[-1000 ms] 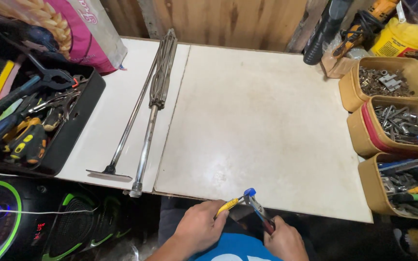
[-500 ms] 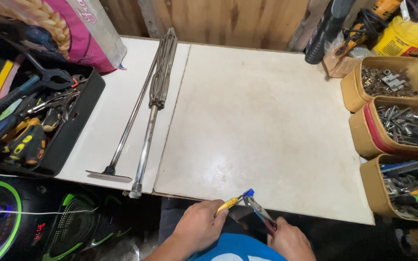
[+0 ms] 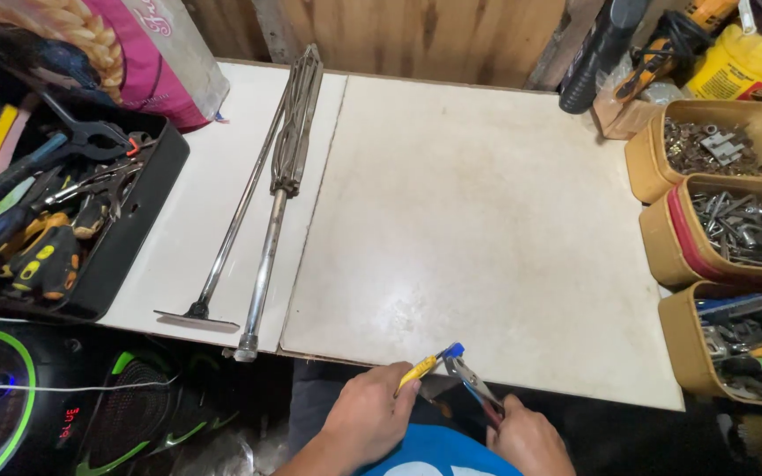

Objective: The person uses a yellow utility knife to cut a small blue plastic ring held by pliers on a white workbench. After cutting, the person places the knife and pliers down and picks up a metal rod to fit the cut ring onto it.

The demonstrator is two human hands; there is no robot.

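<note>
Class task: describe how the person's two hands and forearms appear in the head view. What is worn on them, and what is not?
Both are bare: the left hand and right hand wear no gloves, and no rings or watch can be seen. No sleeves cover the visible forearms. The fingers are uncovered. Between the arms shows a bright blue garment with a small white marking at the frame's bottom edge.

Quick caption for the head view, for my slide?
Left hand and right hand hold small tools at the white board's near edge.
</note>
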